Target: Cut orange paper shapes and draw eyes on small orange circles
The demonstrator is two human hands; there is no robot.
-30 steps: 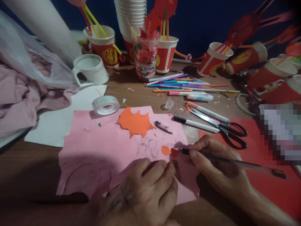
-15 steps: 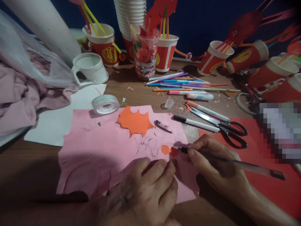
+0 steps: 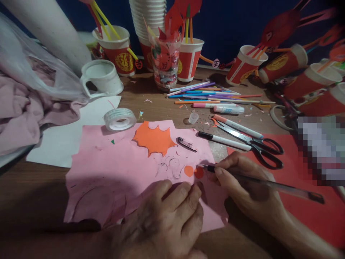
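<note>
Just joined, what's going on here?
A person's right-hand grip holds a slim, clear plastic pen, tip at the edge of a small, round orange paper piece; a matching one lies beside it. The left-hand grip rests on the pink paper sheet under them. A spiky orange paper cutout lies further up the sheet.

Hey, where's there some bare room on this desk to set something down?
Bare wood shows at left, below the white sheet and left of the pink paper. The red sheet has open space right of the right hand, though the pen juts over it. Behind the pink paper it's crowded: sticks, markers, paper cups.
</note>
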